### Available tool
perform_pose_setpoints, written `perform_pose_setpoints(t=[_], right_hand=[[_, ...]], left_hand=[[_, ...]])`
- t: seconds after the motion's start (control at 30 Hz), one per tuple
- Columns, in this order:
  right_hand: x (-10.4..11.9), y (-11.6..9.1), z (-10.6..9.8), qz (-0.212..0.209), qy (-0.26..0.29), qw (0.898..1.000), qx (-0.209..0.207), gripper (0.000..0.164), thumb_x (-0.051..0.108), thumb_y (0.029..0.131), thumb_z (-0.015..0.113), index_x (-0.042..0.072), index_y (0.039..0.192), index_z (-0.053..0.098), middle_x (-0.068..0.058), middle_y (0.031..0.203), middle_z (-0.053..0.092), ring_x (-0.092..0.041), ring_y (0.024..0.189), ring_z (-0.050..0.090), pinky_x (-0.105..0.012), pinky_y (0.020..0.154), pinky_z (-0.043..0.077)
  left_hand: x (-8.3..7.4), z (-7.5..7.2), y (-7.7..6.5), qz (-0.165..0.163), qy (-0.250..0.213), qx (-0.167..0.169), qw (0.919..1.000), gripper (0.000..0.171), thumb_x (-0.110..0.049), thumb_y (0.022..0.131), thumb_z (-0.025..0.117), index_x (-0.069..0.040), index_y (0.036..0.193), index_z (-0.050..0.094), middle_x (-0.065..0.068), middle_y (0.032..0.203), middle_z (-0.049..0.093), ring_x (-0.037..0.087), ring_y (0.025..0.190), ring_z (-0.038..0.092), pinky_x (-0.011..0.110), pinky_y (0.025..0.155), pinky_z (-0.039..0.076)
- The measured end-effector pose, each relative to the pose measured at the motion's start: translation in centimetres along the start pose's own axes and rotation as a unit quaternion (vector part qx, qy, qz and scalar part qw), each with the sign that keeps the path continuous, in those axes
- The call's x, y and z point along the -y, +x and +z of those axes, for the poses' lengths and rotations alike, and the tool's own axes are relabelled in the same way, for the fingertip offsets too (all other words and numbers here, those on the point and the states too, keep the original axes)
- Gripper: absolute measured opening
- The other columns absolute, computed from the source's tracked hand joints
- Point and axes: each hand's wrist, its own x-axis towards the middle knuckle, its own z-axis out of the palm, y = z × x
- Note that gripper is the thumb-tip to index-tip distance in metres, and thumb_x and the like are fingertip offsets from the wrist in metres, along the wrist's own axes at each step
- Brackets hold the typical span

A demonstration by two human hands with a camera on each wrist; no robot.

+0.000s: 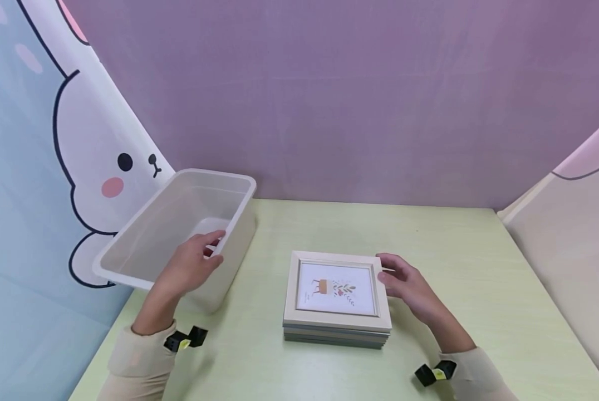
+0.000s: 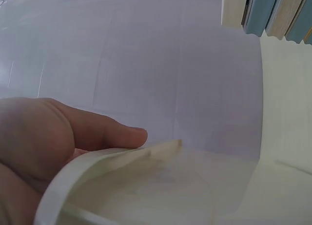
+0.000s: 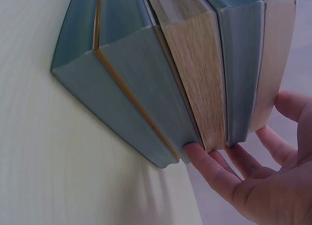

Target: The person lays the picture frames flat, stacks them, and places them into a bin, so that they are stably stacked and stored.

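Observation:
On the table lies a stack of picture frames (image 1: 337, 289), seen in the head view. Its top frame is cream, around a print of a potted plant. In the right wrist view, blue-grey frames (image 3: 141, 83) and a wood-grain frame (image 3: 195, 78) show below it. My right hand (image 1: 410, 287) rests its thumb and fingertips against the stack's right side; the fingers are spread and slightly bent. To the left stands a white plastic bin (image 1: 239, 245). My left hand (image 1: 191, 264) grips its right rim, thumb outside and fingers reaching inside.
The pale green table (image 1: 460, 250) extends to the right and in front of the stack. A purple cloth (image 1: 354, 100) hangs along the back edge. A cloth with a rabbit print (image 1: 94, 167) hangs at the left, behind the bin.

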Motion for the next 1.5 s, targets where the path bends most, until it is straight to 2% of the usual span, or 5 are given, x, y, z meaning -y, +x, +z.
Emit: perform_pose_setpoints(t=[0.47,0.87,1.03,1.37,1.5], right_hand=[[-0.1,0.0,0.0,-0.007,0.004,1.000,0.003,0.054,0.025,0.103,0.060,0.007,0.151,0.042,-0.026,0.150,0.045,-0.006,0.114,0.062,-0.030,0.086,0.061],[-0.1,0.0,0.1,-0.005,0.001,1.000,0.001,0.054,0.026,0.103,0.061,0.008,0.151,0.042,-0.024,0.150,0.046,-0.012,0.116,0.061,-0.030,0.086,0.061],[-0.1,0.0,0.1,-0.004,0.001,1.000,0.002,0.054,0.026,0.103,0.060,0.008,0.150,0.042,-0.024,0.150,0.045,-0.011,0.115,0.061,-0.030,0.086,0.060],[0.1,-0.1,0.1,0.000,0.001,1.000,0.001,0.054,0.027,0.104,0.060,0.009,0.151,0.042,-0.024,0.150,0.045,-0.016,0.118,0.060,-0.030,0.087,0.060],[0.1,-0.1,0.1,0.001,0.000,1.000,0.000,0.054,0.027,0.104,0.060,0.008,0.151,0.041,-0.024,0.150,0.045,-0.016,0.118,0.060,-0.030,0.087,0.060]], left_hand=[[0.1,0.4,0.7,0.051,0.000,0.021,0.9985,0.051,-0.002,0.096,0.063,-0.001,0.146,0.053,0.024,0.130,0.063,0.036,0.106,0.065,0.043,0.080,0.057],[-0.6,0.9,1.6,0.088,0.008,0.043,0.9952,0.048,0.001,0.097,0.060,-0.007,0.145,0.056,0.019,0.127,0.064,0.034,0.109,0.064,0.045,0.084,0.056],[-0.9,1.2,2.4,0.120,0.020,0.041,0.9917,0.047,0.003,0.096,0.060,-0.007,0.142,0.059,0.018,0.126,0.066,0.033,0.106,0.065,0.046,0.087,0.055],[-1.6,1.9,4.1,0.150,0.038,0.043,0.9869,0.046,0.006,0.094,0.060,-0.008,0.138,0.063,0.016,0.119,0.069,0.027,0.095,0.063,0.039,0.080,0.053],[-1.8,2.2,4.8,0.171,0.042,0.043,0.9834,0.045,0.006,0.094,0.058,-0.009,0.136,0.065,0.015,0.117,0.069,0.027,0.097,0.063,0.044,0.086,0.054]])
